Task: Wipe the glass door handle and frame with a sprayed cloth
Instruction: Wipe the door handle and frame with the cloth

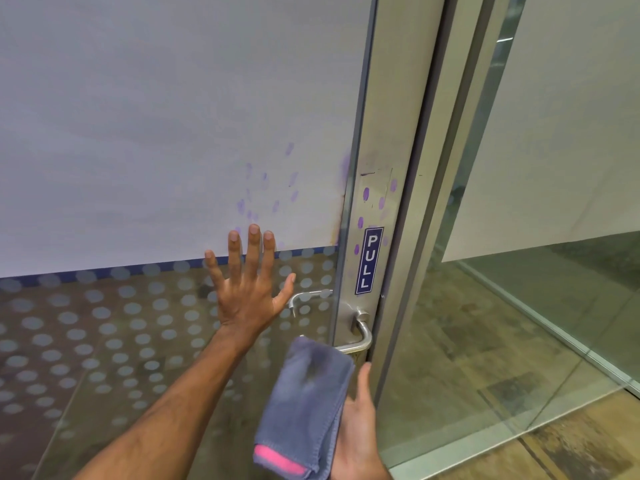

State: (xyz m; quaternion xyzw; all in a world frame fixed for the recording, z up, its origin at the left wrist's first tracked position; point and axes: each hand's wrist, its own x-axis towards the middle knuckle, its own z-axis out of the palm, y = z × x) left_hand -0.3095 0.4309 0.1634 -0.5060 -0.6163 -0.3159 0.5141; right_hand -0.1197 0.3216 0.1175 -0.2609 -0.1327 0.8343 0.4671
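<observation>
A frosted glass door [166, 133] fills the left, edged by a brushed metal frame [391, 133] with a blue PULL sticker [369, 260]. Purple smudges dot the glass and the frame above the sticker. A metal lever handle [362, 332] sticks out of the frame below the sticker. My left hand [247, 289] is spread flat against the glass, left of the handle. My right hand [356, 434] holds a folded grey-blue cloth [308, 407] with a pink edge. The cloth's top edge covers the free end of the handle.
The lower door glass carries a pattern of frosted dots [104, 341]. To the right stands a fixed glass panel [519, 306] with a frosted upper part, and a wooden floor [571, 445] shows beyond it. A second handle [304, 299] shows through the glass.
</observation>
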